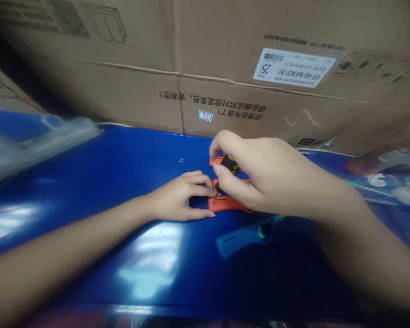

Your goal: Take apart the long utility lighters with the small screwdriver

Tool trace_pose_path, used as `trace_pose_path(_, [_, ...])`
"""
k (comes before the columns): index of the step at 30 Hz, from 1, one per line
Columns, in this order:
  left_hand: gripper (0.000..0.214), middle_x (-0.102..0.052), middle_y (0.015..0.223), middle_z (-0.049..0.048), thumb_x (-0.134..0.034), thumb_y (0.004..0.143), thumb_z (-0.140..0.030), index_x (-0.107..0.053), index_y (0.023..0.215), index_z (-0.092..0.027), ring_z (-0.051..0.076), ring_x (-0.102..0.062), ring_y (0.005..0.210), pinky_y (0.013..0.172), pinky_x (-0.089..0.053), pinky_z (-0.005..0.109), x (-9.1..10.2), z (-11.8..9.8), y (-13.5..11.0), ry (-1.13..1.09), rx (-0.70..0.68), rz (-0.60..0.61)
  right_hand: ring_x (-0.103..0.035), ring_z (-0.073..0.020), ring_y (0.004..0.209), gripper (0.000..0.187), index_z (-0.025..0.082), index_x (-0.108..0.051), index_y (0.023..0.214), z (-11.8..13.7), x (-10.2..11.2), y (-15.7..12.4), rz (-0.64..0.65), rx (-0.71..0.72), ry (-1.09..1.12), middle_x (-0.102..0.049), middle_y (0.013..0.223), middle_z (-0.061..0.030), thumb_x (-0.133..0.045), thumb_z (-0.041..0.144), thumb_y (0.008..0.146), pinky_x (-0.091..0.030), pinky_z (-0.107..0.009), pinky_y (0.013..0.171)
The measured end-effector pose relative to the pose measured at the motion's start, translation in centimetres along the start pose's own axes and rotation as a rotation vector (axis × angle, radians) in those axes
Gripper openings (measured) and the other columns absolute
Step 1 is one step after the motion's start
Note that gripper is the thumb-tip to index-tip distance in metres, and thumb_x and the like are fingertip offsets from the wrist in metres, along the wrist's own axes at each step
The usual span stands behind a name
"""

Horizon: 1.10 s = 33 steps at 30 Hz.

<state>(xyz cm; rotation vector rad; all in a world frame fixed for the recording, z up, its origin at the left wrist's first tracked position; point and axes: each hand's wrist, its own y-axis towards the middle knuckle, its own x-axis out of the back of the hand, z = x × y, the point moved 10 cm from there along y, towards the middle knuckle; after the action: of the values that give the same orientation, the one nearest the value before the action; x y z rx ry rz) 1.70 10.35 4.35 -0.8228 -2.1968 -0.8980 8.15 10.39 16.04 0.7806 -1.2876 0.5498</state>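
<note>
My right hand is closed around the black-and-yellow handle of a screwdriver, its thin shaft pointing down. The screwdriver's tip meets the end of an orange lighter lying flat on the blue table. Thumb and fingers of my left hand hold that same end from both sides. Just beyond it lie more orange lighters, partly hidden under my right hand. Nearer to me rests a blue lighter with green parts, touched by neither hand.
A large cardboard box with printed text and a white label stands along the back of the blue table. Clear plastic bags lie at the left. Further bagged items, blurred, are at the right.
</note>
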Motion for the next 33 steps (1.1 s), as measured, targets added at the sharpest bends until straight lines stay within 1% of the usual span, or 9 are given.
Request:
trace_pose_path(2, [0.032,-0.072,0.108,0.0093,-0.075,0.086,-0.042,-0.074,0.109,-0.019,0.026,-0.064,0.102,0.093,-0.050,0.039,0.0,-0.2,0.0,0.028,-0.028,-0.007,-0.051,-0.0139,0.056,0.024,0.017,-0.059,0.103,0.0,-0.1,0.0,0.028,-0.007,-0.023,-0.065,0.072,-0.0014,-0.046,0.035,0.093,-0.024,-0.027,0.055])
trace_pose_path(6, [0.037,-0.071,0.116,0.0099,-0.073,0.088,-0.041,-0.071,0.119,-0.020,0.027,-0.062,0.110,0.099,-0.048,0.041,0.0,-0.4,0.0,0.049,-0.061,-0.005,-0.051,-0.0137,0.058,0.026,0.018,-0.061,0.090,0.1,0.3,-0.1,-0.009,0.021,-0.052,-0.064,0.070,-0.0017,-0.048,0.040,0.092,-0.023,-0.028,0.056])
trace_pose_path(10, [0.030,-0.072,0.106,0.0091,-0.075,0.087,-0.041,-0.073,0.107,-0.018,0.025,-0.064,0.102,0.093,-0.051,0.039,-0.1,-0.1,0.0,0.028,-0.037,-0.001,-0.054,-0.0136,0.062,0.021,0.018,-0.059,0.101,0.9,0.0,-0.2,0.018,0.079,0.010,-0.067,0.081,-0.0021,-0.047,0.031,0.092,-0.027,-0.027,0.057])
trace_pose_path(14, [0.035,-0.071,0.116,0.0103,-0.073,0.088,-0.040,-0.071,0.117,-0.020,0.026,-0.064,0.108,0.097,-0.050,0.041,-0.1,-0.2,0.1,0.029,-0.033,0.009,-0.055,-0.0153,0.062,0.028,0.016,-0.060,0.098,0.7,0.0,-0.1,-0.002,0.063,-0.056,-0.066,0.075,-0.0030,-0.042,0.038,0.096,-0.029,-0.028,0.058])
trace_pose_path(18, [0.033,-0.072,0.111,0.0101,-0.074,0.088,-0.042,-0.074,0.112,-0.019,0.027,-0.064,0.107,0.096,-0.050,0.041,0.0,-0.4,0.0,0.045,-0.049,0.004,-0.056,-0.0146,0.063,0.027,0.015,-0.057,0.113,0.1,-0.1,0.0,-0.014,0.054,-0.016,-0.069,0.084,-0.0040,-0.043,0.031,0.096,-0.029,-0.027,0.057])
trace_pose_path(23, [0.036,-0.073,0.113,0.0095,-0.074,0.088,-0.040,-0.072,0.118,-0.020,0.026,-0.064,0.107,0.096,-0.051,0.040,-0.1,-0.4,0.0,0.040,-0.042,0.009,-0.056,-0.0138,0.062,0.025,0.017,-0.060,0.097,0.1,-0.1,0.0,-0.044,0.093,-0.004,-0.069,0.079,-0.0017,-0.048,0.039,0.096,-0.029,-0.027,0.057])
trace_pose_path(27, [0.031,-0.072,0.106,0.0081,-0.075,0.087,-0.041,-0.074,0.111,-0.020,0.024,-0.064,0.102,0.095,-0.051,0.039,0.1,-0.3,0.0,0.036,-0.049,-0.011,-0.057,-0.0142,0.064,0.025,0.016,-0.059,0.107,0.7,0.0,-0.2,-0.041,0.153,0.024,-0.070,0.086,-0.0032,-0.048,0.034,0.094,-0.029,-0.027,0.058])
trace_pose_path(31, [0.038,-0.071,0.113,0.0098,-0.074,0.087,-0.043,-0.072,0.118,-0.020,0.027,-0.063,0.108,0.096,-0.051,0.041,-0.1,0.1,-0.1,0.065,-0.015,0.013,-0.056,-0.0153,0.062,0.033,0.016,-0.062,0.098,0.4,0.0,-0.1,-0.040,0.113,-0.028,-0.067,0.074,-0.0027,-0.042,0.042,0.098,-0.028,-0.027,0.057])
trace_pose_path(33, [0.038,-0.072,0.114,0.0100,-0.073,0.088,-0.044,-0.073,0.117,-0.020,0.027,-0.063,0.110,0.098,-0.050,0.042,-0.1,-0.1,-0.1,0.067,-0.033,0.013,-0.057,-0.0154,0.063,0.031,0.015,-0.060,0.106,0.1,-0.1,0.0,-0.039,0.098,-0.014,-0.068,0.078,-0.0029,-0.040,0.037,0.099,-0.028,-0.027,0.058])
